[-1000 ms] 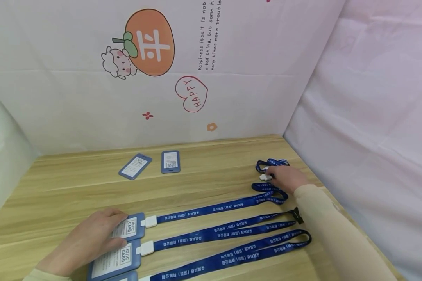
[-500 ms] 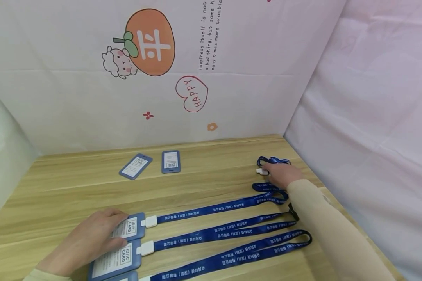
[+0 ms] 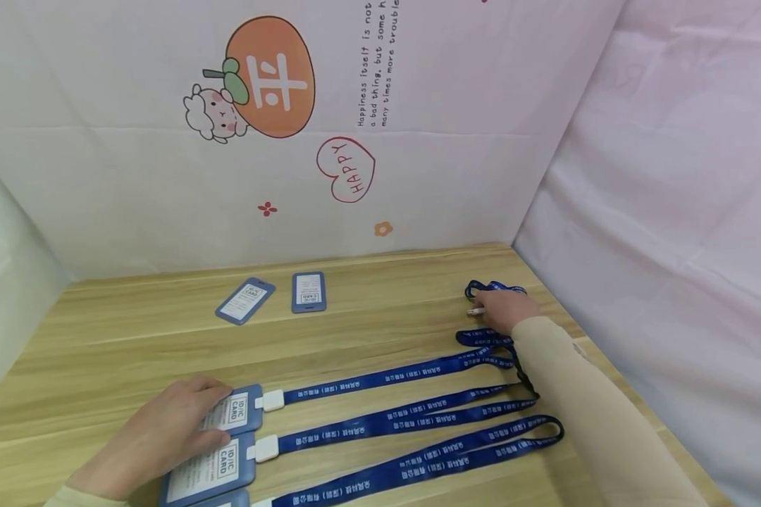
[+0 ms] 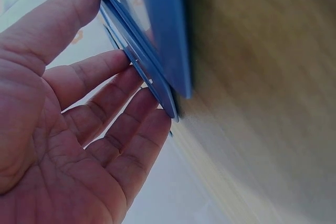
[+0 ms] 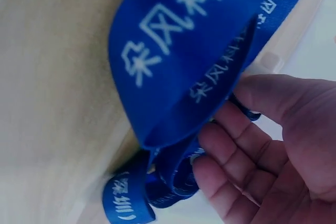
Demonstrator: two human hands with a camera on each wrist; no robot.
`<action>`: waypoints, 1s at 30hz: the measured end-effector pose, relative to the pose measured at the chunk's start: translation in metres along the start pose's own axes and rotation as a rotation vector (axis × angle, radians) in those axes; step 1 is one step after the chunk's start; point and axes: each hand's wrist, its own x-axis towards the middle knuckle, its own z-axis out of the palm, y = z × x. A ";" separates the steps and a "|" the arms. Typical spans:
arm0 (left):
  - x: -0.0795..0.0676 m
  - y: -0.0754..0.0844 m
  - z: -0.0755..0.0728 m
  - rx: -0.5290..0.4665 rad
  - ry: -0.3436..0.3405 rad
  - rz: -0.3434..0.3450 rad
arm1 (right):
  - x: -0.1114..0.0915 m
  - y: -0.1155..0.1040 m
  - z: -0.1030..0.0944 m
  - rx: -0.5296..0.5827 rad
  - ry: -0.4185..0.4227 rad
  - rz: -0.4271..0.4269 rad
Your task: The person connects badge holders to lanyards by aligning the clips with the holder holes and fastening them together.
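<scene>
My left hand (image 3: 158,429) lies over two blue badge holders at the front left. Its fingers rest on the farther badge holder (image 3: 237,412), and the thumb touches the nearer badge holder (image 3: 209,468). In the left wrist view the fingertips (image 4: 157,121) meet the holders' edges, with the fingers only slightly bent. At the right rear, my right hand (image 3: 507,311) pinches a bunched blue lanyard (image 3: 497,286) near its white clip (image 3: 475,312). A wide blue loop of lanyard strap (image 5: 173,45) fills the right wrist view beside the thumb and fingers.
Two loose badge holders (image 3: 245,301) lie near the back wall (image 3: 133,197). Three blue lanyards stretch rightward from holders at the front, the middle lanyard (image 3: 355,429) ending near a black buckle partly under my right sleeve (image 3: 583,408). White cloth (image 3: 672,211) hangs along the right side.
My right hand has shifted slightly left and away from me, its fingers now covering more of the white clip. My left hand and the laid-out lanyards have stayed put.
</scene>
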 end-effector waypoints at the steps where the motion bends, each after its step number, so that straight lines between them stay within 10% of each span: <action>1: 0.000 0.000 0.000 0.000 -0.001 0.000 | 0.001 0.001 0.001 0.004 0.001 -0.001; 30: 0.000 -0.001 0.001 0.012 -0.002 0.008 | -0.040 0.016 -0.089 0.581 0.477 -0.019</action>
